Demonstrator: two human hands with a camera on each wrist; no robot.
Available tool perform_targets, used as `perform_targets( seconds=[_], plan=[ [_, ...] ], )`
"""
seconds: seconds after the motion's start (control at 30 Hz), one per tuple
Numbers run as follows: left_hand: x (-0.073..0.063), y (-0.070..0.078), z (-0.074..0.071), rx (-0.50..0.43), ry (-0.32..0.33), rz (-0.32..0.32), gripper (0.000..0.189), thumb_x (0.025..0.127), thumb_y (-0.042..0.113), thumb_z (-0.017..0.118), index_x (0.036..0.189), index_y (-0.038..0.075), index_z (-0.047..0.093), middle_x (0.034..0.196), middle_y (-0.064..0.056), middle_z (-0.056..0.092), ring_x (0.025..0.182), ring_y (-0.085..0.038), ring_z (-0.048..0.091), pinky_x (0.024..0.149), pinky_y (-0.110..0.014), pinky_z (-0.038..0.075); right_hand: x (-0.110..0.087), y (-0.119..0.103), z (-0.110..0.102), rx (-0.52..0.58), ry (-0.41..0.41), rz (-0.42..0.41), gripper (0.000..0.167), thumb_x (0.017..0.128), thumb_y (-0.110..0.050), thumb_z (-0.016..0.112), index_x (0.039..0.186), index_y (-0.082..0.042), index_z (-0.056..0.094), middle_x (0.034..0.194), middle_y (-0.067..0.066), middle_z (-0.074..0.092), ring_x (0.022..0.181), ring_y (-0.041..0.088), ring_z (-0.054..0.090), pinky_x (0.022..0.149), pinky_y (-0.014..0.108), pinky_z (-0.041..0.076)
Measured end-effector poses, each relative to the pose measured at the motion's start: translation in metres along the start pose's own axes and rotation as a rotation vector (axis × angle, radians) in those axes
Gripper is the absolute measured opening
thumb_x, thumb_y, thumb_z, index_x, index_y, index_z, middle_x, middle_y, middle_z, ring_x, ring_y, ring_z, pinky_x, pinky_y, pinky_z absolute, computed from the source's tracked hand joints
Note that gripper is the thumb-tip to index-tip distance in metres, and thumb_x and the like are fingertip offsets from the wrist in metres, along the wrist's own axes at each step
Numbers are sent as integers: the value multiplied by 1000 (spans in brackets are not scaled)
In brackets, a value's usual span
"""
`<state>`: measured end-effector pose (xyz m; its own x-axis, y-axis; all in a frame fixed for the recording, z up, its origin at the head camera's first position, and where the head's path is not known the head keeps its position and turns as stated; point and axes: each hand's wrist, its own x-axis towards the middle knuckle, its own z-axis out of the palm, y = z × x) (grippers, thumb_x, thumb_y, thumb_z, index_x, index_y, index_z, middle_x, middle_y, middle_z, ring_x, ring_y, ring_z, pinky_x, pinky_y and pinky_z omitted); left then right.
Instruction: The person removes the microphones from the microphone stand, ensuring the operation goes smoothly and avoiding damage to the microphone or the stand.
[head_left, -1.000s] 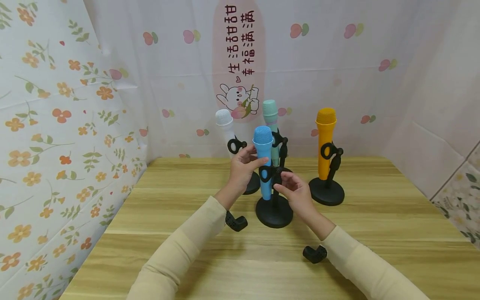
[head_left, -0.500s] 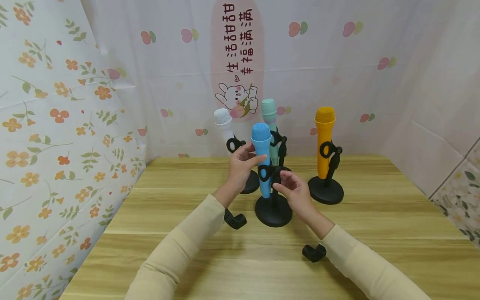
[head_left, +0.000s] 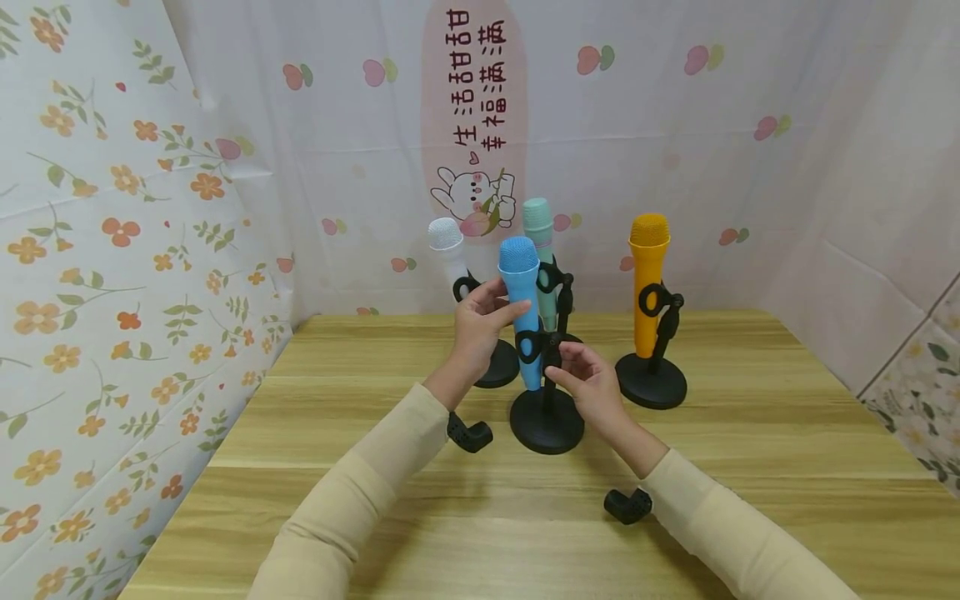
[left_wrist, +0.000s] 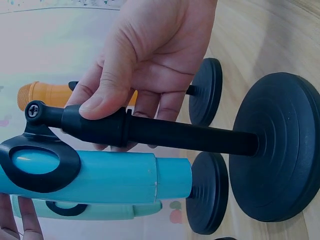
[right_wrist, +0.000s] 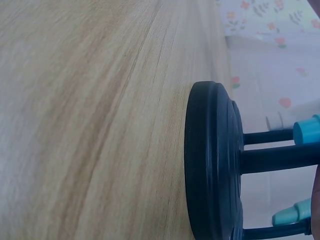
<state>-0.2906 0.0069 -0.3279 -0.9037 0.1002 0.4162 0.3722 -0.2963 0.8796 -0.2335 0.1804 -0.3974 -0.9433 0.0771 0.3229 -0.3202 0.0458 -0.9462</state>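
Observation:
My left hand (head_left: 480, 329) holds a light blue microphone (head_left: 519, 267) by its upper body, thumb across the near side. The microphone is slightly tilted, and its lower body passes through the ring of a black microphone stand (head_left: 546, 427). In the left wrist view, the lower end of the blue microphone (left_wrist: 120, 175) lies beside the stand's post, apart from the base. My right hand (head_left: 592, 379) pinches the top of that post just below the ring's joint. In the left wrist view its thumb (left_wrist: 107, 97) presses on the post's thick collar. The stand's round base rests on the table.
Behind stand a white microphone (head_left: 446, 235), a mint-green microphone (head_left: 537, 218) and, to the right, an orange microphone (head_left: 649, 258), each in a black stand. Small black bent pieces (head_left: 628, 506) show beside both wrists. A printed cloth (head_left: 337, 167) hangs behind the wooden table (head_left: 525, 533).
My left hand has drawn the blue microphone upward through the ring, leaning it slightly left. The right hand and the stand have stayed put.

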Motion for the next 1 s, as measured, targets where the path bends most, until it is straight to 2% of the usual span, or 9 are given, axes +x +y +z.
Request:
perform_targets(
  seconds=[0.67,1.0],
  plan=[
    [7,7,-1,-4,21,13,42,85,9,76,126,4,64,110,-8,67,89,-17,60,84,-37,54,0,0,1,-5,24,22,37,88,-1,71,121,7,57,104,-2,58,93,12,55,84,17,49],
    [9,13,0,-47,35,29,41,86,7,74,125,2,64,109,-9,68,87,-16,61,83,-38,55,0,1,2,-4,19,14,36,87,0,71,120,8,56,104,-2,58,92,12,55,83,17,49]
  ],
)
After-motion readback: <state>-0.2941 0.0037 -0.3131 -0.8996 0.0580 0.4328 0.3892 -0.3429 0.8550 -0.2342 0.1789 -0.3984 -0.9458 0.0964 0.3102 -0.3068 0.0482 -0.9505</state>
